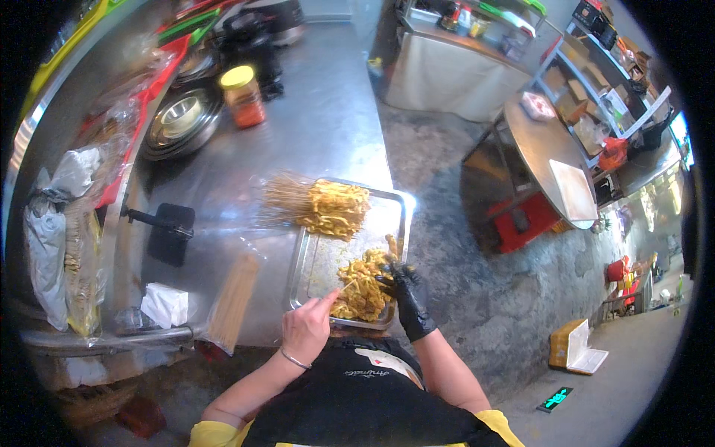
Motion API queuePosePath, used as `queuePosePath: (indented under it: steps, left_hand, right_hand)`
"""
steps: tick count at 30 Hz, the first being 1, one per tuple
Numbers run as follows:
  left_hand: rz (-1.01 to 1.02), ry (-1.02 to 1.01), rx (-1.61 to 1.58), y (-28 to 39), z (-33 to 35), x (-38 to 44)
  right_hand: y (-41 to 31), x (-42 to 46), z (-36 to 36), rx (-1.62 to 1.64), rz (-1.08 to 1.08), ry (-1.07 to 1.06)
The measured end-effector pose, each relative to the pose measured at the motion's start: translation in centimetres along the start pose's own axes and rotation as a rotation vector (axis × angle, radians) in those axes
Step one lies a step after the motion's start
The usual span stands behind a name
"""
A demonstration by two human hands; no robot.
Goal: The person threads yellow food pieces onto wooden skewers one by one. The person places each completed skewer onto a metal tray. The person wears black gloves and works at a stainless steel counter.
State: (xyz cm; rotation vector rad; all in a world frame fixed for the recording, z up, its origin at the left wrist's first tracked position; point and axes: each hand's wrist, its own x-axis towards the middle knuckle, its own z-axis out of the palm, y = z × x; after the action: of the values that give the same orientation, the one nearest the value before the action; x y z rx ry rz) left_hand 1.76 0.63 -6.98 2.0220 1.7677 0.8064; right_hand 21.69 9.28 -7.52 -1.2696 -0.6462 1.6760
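My left hand (310,324), bare with a bangle at the wrist, pinches a thin bamboo skewer (349,284) that points toward a pile of yellow marinated meat pieces (360,299). On the pile's right side, my right hand (410,296) wears a black glove, its fingers curled onto some of the meat. The pile lies in the near part of a shallow metal tray (315,267). Across the tray's far part rests a stack of loaded meat skewers (338,207), their bare sticks (285,198) jutting out to the left over the table.
The steel table (329,106) holds a bag of bamboo skewers (234,299), a black folding device (167,232), a tissue pack (165,304), nested metal bowls (181,125) and a yellow-lidded jar (243,98). Beyond the table's right edge stand a round table (533,137) and a red stool (522,223).
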Motion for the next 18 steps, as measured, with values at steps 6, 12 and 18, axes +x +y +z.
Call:
queuePosePath:
  steps: [6, 12, 18]
  left_hand:
    - [-0.092, -0.038, -0.125, 2.1, -2.0, 1.5]
    - [-0.155, -0.046, 0.020, 2.7, -4.9, 0.5]
    - [-0.174, -0.083, 0.114, 1.5, -5.6, 1.6]
  right_hand:
    - [2.1, 0.2, 0.0, 0.165, 0.208, -0.129]
    - [2.1, -0.9, 2.4, -0.001, 0.320, -0.297]
    - [1.7, -1.1, 5.5, -0.048, 0.418, -0.307]
